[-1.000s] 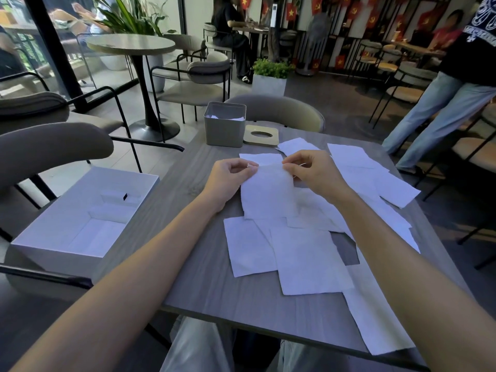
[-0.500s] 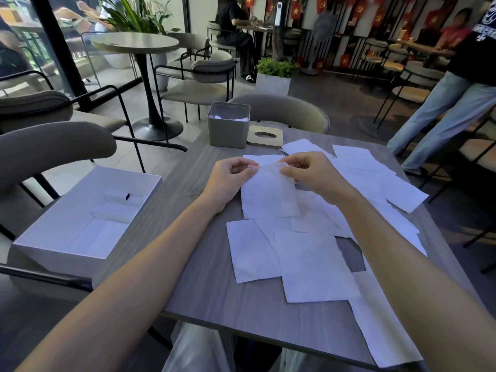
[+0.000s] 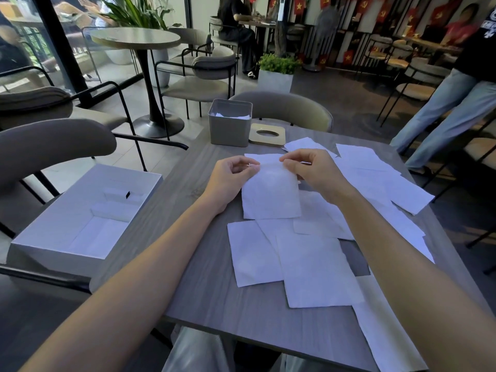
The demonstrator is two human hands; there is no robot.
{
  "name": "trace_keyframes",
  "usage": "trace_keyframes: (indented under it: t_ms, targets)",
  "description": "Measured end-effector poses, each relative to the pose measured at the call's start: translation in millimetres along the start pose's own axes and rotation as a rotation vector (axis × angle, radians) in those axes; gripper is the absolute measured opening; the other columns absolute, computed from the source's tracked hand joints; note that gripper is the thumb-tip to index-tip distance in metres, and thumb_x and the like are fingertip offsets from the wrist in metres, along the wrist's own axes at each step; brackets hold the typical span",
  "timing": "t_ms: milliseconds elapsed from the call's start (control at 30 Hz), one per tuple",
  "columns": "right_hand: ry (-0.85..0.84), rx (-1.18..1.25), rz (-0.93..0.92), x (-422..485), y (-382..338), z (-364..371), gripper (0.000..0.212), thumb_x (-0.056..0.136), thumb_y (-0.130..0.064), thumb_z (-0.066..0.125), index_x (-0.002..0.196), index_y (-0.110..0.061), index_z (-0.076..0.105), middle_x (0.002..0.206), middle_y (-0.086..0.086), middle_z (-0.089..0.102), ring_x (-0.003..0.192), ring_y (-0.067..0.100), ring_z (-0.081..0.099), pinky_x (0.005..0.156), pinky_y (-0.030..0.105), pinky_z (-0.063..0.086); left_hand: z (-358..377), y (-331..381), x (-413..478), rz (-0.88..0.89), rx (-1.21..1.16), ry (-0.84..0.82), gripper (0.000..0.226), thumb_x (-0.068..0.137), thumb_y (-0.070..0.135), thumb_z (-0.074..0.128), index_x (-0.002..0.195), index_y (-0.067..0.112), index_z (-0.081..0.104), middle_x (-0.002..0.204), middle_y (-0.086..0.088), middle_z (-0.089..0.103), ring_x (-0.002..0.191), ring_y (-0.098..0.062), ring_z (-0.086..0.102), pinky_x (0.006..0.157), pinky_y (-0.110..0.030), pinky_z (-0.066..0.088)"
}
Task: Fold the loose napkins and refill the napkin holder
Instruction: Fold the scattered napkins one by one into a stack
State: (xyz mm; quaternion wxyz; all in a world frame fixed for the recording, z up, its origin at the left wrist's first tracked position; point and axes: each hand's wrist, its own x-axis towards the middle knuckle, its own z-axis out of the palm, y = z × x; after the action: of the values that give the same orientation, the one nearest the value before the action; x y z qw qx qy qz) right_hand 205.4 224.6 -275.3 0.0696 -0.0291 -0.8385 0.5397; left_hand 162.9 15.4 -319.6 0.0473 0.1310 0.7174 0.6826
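White napkin (image 3: 271,196) pinched at its top corners, left hand (image 3: 231,175), right hand (image 3: 314,171), hands apart

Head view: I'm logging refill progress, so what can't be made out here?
Head view, grey square napkin holder: its near wall hides how full it is.
Head view, white napkin pinched by left hand and right hand: fingers cover its top corners.
Head view, loose white napkins: right forearm covers some; the frame's bottom edge cuts one off.
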Motion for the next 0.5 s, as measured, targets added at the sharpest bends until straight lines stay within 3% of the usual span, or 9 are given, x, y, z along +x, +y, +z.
trace_keyframes:
  t_ms: [67,167,233,367,500]
  targets:
    - [0.034,0.006,-0.002,0.2,0.9,0.5,0.012,0.096,-0.013,0.065,0.1,-0.014,0.077,0.085,-0.007,0.074,0.072,0.004,0.067,0.07,0.029,0.062,-1.2,-1.1,0.8,-0.008,-0.02,0.007,0.014,0.09,0.02,0.074,0.099,0.01,0.075,0.095,-0.015,0.076,0.08,-0.009,0.067,0.082,-0.028,0.051]
    - [0.053,-0.035,-0.043,0.4,1.8,0.3,0.013,0.096,-0.008,0.064,0.101,-0.011,0.076,0.086,0.0,0.075,0.067,0.004,0.067,0.067,0.02,0.056,-2.4,-2.4,1.0,-0.011,-0.033,0.014,0.015,0.09,0.022,0.074,0.099,0.009,0.075,0.096,-0.014,0.076,0.081,-0.008,0.067,0.082,-0.027,0.052]
    - [0.023,-0.041,-0.053,0.5,2.7,-0.1,0.014,0.095,-0.008,0.065,0.103,-0.013,0.075,0.09,0.001,0.076,0.072,0.006,0.069,0.07,0.019,0.055,-2.8,-2.7,0.8,-0.01,-0.039,0.016,0.016,0.09,0.022,0.074,0.099,0.009,0.075,0.096,-0.014,0.077,0.081,-0.008,0.067,0.083,-0.027,0.052]
    - [-0.097,-0.027,-0.014,-1.5,2.5,0.1,0.019,0.093,-0.011,0.07,0.11,-0.016,0.073,0.098,0.003,0.074,0.087,0.009,0.069,0.077,0.024,0.059,-3.1,-2.5,0.9,-0.009,-0.044,0.03,0.015,0.091,0.022,0.074,0.099,0.009,0.075,0.095,-0.013,0.077,0.08,-0.009,0.067,0.081,-0.028,0.052]
    - [-0.003,-0.055,-0.033,3.4,2.8,0.1,0.015,0.092,-0.016,0.07,0.106,-0.019,0.074,0.095,0.003,0.074,0.08,0.011,0.068,0.081,0.036,0.061,-0.8,-1.5,4.7,-0.002,-0.051,0.042,0.016,0.093,0.026,0.07,0.098,0.012,0.076,0.096,-0.01,0.077,0.082,-0.012,0.068,0.081,-0.035,0.054]
